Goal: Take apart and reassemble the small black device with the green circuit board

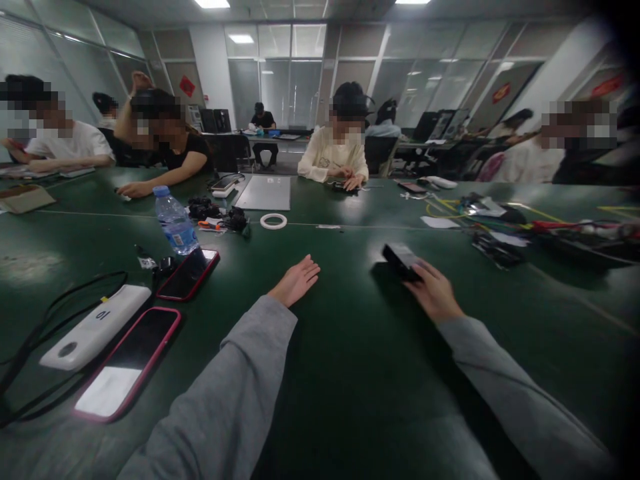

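On the right, my right hand (434,292) grasps a blurred dark object (399,260); at left, my left hand (296,280) extends, released, over the green table (355,380).

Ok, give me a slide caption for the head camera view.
Right hand holding a dark boxy object at a green table, left hand open beside it.

Dark green tabletop (340,373) under the blue-capped bottle (175,223); right of it, a black object (399,262); before it, a pink-rimmed phone (131,363).
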`<control>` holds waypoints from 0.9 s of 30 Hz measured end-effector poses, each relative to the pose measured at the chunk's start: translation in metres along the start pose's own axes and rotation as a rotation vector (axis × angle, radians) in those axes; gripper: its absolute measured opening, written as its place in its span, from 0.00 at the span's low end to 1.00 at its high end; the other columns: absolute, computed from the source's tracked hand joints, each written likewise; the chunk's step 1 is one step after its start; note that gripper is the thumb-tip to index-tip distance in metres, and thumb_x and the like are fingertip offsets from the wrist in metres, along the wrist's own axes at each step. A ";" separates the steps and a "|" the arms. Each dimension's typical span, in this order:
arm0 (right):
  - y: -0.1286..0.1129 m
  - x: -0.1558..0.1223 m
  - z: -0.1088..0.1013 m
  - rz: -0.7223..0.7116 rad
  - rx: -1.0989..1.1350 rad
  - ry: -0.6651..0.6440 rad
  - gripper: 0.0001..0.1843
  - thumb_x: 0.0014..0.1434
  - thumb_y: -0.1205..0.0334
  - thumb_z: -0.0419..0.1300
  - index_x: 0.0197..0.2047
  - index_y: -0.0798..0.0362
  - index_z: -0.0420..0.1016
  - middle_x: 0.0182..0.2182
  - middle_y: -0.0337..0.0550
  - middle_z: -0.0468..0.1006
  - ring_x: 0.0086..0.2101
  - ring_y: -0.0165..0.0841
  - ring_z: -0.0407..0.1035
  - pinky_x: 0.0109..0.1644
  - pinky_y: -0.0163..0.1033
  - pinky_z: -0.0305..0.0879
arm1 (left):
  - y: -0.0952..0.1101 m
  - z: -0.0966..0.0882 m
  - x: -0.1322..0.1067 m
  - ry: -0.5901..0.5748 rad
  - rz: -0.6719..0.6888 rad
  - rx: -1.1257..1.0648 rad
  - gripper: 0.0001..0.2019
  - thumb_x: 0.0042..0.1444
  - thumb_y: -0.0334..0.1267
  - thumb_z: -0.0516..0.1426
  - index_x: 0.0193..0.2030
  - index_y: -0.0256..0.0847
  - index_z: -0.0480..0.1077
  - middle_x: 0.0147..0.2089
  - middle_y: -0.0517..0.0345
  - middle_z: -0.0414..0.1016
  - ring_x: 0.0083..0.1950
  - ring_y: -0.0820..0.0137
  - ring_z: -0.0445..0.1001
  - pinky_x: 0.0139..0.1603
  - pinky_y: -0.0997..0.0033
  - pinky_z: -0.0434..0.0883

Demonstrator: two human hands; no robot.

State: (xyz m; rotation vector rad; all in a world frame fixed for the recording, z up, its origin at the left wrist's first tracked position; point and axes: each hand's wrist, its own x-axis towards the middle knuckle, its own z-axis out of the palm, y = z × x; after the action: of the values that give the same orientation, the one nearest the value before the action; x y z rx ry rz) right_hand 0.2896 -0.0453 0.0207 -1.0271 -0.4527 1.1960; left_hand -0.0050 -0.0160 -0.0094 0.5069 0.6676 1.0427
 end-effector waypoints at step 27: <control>0.110 -0.046 0.114 0.588 0.363 -0.434 0.05 0.59 0.66 0.54 0.33 0.56 0.70 0.31 0.44 0.75 0.36 0.33 0.72 0.44 0.42 0.74 | 0.000 -0.017 0.009 0.042 0.444 0.387 0.22 0.39 0.41 0.69 0.41 0.34 0.73 0.41 0.52 0.77 0.43 0.68 0.74 0.53 0.63 0.66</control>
State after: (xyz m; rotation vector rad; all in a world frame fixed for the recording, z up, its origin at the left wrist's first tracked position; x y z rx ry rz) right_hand 0.1265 -0.0392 -0.0045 -0.5897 -0.2501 1.9647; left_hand -0.0136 -0.0066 -0.0237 1.0040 0.8209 1.3480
